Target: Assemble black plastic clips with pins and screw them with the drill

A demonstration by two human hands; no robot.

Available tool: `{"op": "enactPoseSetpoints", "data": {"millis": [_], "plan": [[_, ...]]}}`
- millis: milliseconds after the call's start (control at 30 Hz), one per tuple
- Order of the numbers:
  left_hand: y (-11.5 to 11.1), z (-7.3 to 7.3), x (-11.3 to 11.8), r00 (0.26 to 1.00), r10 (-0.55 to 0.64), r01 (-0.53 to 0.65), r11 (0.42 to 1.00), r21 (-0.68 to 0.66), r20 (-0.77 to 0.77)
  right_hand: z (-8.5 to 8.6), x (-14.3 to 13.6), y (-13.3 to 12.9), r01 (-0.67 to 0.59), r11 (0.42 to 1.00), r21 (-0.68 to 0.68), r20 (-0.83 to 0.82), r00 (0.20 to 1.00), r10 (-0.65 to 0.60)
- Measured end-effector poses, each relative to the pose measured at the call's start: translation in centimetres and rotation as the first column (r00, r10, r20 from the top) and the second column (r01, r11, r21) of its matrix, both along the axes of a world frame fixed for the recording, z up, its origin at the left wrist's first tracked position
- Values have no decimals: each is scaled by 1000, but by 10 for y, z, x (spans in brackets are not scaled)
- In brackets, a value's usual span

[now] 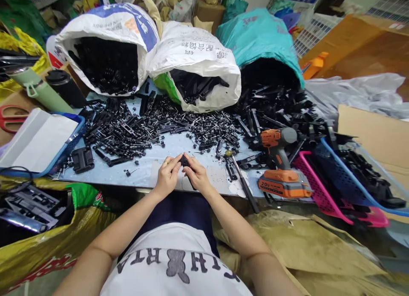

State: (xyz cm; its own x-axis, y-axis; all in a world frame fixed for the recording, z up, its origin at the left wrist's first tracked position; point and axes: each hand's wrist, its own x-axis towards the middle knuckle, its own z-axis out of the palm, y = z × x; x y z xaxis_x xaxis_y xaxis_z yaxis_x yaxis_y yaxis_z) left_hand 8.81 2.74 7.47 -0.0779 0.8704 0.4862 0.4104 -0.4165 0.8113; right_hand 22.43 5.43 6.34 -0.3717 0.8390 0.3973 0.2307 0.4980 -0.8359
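Close to the table's front edge, my left hand [168,173] and my right hand [196,173] meet around a small black plastic part [184,161]. Both sets of fingers pinch it from either side, and much of it is hidden by them. Its lower end shows between my palms. Just beyond my hands spreads a heap of black clips and metal pins [211,127]. Another pile of black plastic pieces [123,130] lies to the left. To the right of my right hand rests a hammer [241,176] with a yellowish head and dark handle.
An orange and grey cordless drill [277,164] stands at the right, beside a pink basket [322,193] and a blue basket [348,168]. Open sacks of black parts, including a white sack [198,49] and a teal sack [255,36], line the back. A green tumbler [47,91] stands left.
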Motion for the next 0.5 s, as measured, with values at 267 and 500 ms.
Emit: {"op": "enactPoseSetpoints", "data": {"millis": [267, 500], "plan": [[7, -19, -7, 772, -186, 48, 971, -235, -609, 14, 68, 102, 254, 944, 209, 614, 717, -328], [27, -11, -7, 378, -372, 225, 925, -305, -848, 37, 164, 220, 683, 616, 392, 853, -19, -521]]}}
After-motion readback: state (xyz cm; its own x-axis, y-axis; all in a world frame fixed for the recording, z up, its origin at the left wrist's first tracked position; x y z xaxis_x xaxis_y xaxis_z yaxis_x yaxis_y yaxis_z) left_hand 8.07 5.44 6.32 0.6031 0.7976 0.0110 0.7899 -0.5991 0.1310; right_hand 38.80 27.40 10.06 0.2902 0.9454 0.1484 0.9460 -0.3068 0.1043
